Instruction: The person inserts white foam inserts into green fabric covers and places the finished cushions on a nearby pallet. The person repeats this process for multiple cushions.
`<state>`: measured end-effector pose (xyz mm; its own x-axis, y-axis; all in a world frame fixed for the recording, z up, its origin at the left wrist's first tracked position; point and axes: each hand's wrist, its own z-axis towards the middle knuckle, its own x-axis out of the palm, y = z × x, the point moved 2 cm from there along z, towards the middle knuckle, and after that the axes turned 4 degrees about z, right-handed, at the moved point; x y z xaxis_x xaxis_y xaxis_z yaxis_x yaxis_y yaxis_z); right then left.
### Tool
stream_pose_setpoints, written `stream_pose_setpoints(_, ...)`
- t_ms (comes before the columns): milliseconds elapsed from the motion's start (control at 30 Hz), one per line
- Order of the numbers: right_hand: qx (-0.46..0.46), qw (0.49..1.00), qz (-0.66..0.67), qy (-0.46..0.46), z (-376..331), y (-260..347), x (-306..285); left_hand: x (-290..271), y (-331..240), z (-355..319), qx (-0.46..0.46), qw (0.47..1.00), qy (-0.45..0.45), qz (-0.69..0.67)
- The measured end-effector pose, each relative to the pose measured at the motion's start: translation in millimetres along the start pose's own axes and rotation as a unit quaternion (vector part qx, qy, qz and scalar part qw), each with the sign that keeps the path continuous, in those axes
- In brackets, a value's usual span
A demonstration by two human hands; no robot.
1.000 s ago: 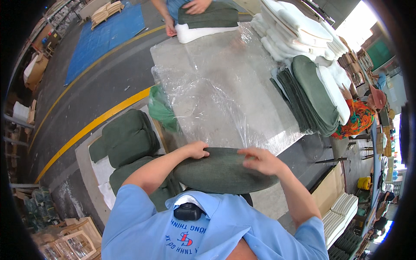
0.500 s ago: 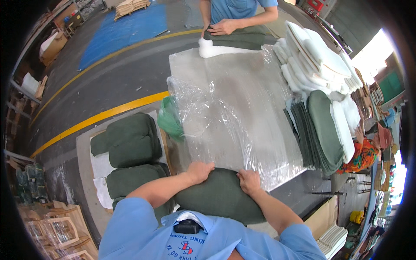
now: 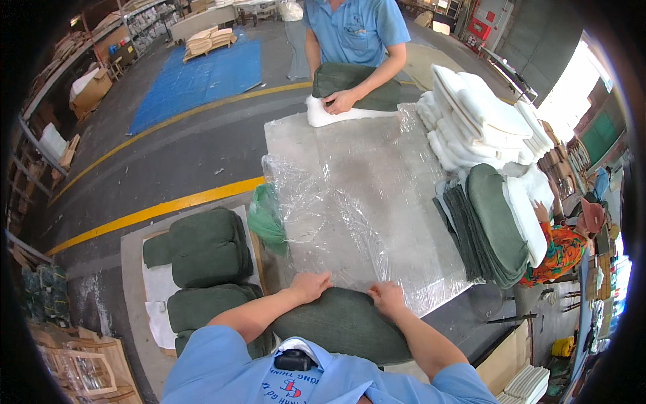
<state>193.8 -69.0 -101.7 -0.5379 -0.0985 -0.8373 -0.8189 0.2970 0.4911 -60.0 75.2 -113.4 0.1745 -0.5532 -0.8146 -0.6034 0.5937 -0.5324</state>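
A dark green fabric cushion (image 3: 340,326) rests against my front at the near edge of the plastic-covered table (image 3: 377,175). My left hand (image 3: 311,286) pinches its far edge on the left side. On the right side of that same edge, my right hand (image 3: 387,298) grips it with curled fingers. Across the table a co-worker in a blue shirt bends a dark green cover (image 3: 356,79) above a white pad (image 3: 350,116). One co-worker's hand (image 3: 341,101) presses between the two.
Finished-looking green cushions (image 3: 207,249) lie stacked on a low pallet at left. White pads (image 3: 474,118) pile up at the table's far right, with folded green covers (image 3: 494,215) nearer. A green plastic bag (image 3: 266,219) hangs at the left edge. Another person in bright clothing (image 3: 558,252) is at right.
My view has tilted up slightly, so the scene sits lower. The co-worker has raised the green cover and moved a hand in over the white pad. Both my hands keep hold of the cushion's edge.
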Motion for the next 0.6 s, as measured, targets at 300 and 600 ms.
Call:
stream_pose_setpoints(300, 0.422, 0.795, 0.352, 0.256, -146, -64, -111, -90, -14, -137, -0.280, 0.916, 0.218, -0.190)
stream_pose_setpoints(600, 0.428, 0.710, 0.503, 0.245, -141, -78, -60, -87, -30, -117, -0.386, 0.818, 0.232, -0.357)
